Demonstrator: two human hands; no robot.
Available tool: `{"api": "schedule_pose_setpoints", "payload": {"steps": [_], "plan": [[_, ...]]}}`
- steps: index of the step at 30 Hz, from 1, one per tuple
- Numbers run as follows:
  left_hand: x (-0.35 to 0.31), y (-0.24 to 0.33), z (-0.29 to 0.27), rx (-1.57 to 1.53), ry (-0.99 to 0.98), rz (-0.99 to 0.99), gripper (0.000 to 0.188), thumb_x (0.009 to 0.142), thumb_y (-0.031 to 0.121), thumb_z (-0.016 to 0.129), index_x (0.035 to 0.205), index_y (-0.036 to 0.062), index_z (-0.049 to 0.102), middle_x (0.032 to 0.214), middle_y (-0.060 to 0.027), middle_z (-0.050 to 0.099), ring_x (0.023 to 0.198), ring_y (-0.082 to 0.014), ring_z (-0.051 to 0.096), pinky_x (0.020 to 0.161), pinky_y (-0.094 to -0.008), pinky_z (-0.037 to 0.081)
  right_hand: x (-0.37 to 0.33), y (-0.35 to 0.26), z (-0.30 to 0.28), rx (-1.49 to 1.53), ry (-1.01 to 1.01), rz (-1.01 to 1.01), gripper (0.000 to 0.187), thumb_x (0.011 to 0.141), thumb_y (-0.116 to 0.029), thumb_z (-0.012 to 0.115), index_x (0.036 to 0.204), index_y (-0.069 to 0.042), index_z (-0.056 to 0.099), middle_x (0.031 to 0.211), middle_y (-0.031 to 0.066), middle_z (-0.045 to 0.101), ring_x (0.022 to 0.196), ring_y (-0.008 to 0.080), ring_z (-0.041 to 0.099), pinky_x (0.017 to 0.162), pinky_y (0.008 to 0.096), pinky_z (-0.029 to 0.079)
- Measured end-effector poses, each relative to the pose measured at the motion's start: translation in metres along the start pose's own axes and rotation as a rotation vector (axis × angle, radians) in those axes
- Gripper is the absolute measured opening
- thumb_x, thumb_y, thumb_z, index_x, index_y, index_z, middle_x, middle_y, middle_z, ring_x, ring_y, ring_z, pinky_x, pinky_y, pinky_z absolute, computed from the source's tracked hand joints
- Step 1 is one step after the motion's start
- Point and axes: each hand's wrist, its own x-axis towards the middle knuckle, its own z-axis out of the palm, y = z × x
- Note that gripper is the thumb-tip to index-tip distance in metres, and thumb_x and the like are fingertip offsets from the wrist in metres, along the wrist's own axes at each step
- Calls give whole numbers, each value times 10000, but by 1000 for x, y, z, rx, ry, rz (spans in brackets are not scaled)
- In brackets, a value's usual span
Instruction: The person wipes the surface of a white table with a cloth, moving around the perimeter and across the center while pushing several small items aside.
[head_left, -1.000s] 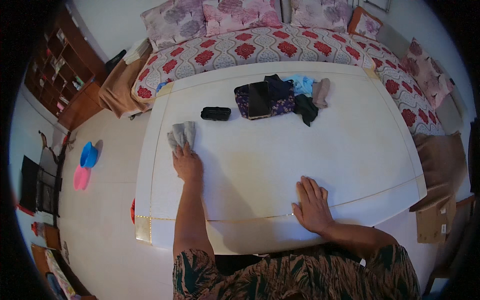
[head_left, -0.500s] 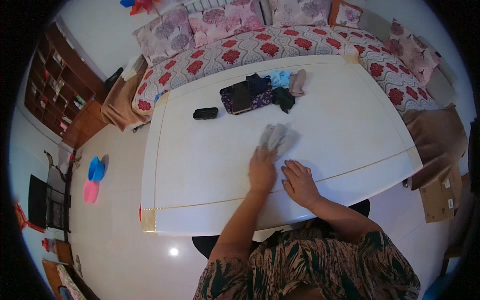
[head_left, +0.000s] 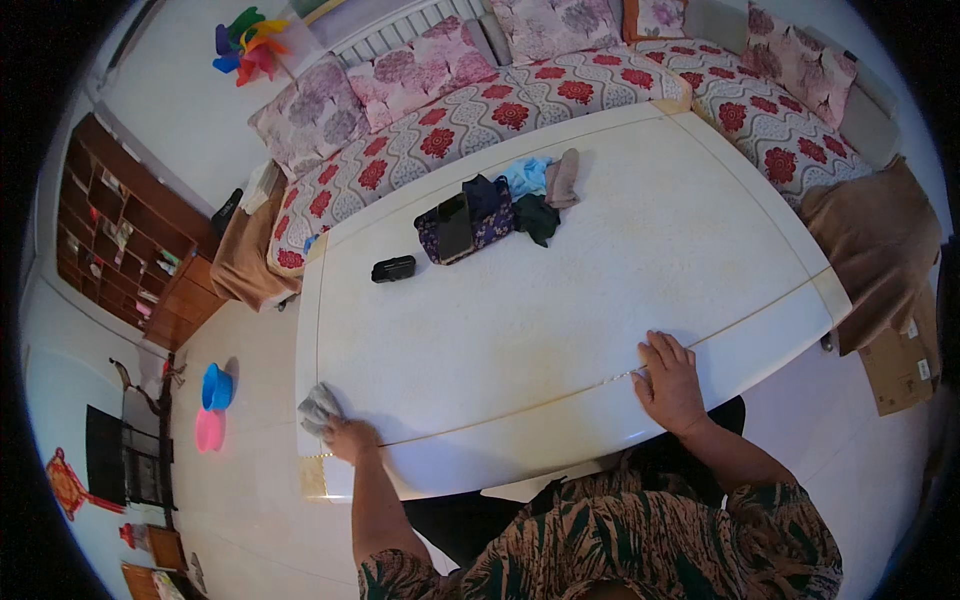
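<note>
My left hand (head_left: pixel 352 440) presses a bunched grey cloth (head_left: pixel 320 409) onto the white table (head_left: pixel 560 340), close to its near left corner. The cloth sticks out beyond the fingertips toward the table's left edge. Far to the right, my right hand (head_left: pixel 671 388) rests on the tabletop by the near edge, fingers spread, with nothing in it.
Farther back on the table sit a black case (head_left: pixel 393 268), a dark patterned bag (head_left: pixel 462 236) with a flat dark object (head_left: pixel 455 226) on it, and small cloths: light blue (head_left: pixel 528 176), dark green (head_left: pixel 537 220), beige (head_left: pixel 563 180). A sofa (head_left: pixel 510 112) lines the far side.
My left hand has swept the grey cloth from mid-table to the near left corner. My right hand has shifted right along the near edge. The view has turned somewhat.
</note>
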Motion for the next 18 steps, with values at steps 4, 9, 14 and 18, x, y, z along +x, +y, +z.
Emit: {"api": "schedule_pose_setpoints", "payload": {"steps": [4, 9, 14, 18], "plan": [[-27, 87, 13, -164, -6, 290, 404, 803, 79, 554, 1203, 50, 599, 1150, -224, 597, 1062, -377, 571, 878, -460, 486, 6, -10, -7, 94, -46, 38, 455, 903, -234, 588, 1252, 49, 513, 1364, 224, 438, 1308, 365, 370, 1049, 519, 295], [-132, 237, 17, -349, -24, 752, 435, 791, 94, 593, 1225, 86, 608, 1312, -237, 522, 1201, -425, 488, 1028, -492, 383, 4, -8, -4, 68, -20, 37, 450, 904, -243, 584, 1252, 35, 520, 1362, 219, 445, 1305, 366, 373, 1048, 519, 295], [-231, 311, -15, -501, -125, 1083, 486, 776, 93, 612, 1261, 109, 579, 1339, -176, 504, 1238, -435, 436, 1046, -477, 367, 4, -3, -1, 119, 7, 51, 401, 904, -210, 580, 1233, 17, 543, 1354, 197, 463, 1294, 353, 395, 1046, 507, 302], [-238, 294, -25, -605, -232, 1247, 489, 761, 59, 604, 1249, 101, 590, 1356, -157, 498, 1253, -406, 440, 1048, -469, 369, 5, -4, -6, 169, 36, 67, 349, 896, -165, 580, 1201, 6, 564, 1335, 184, 480, 1284, 341, 413, 1042, 498, 309]]}}
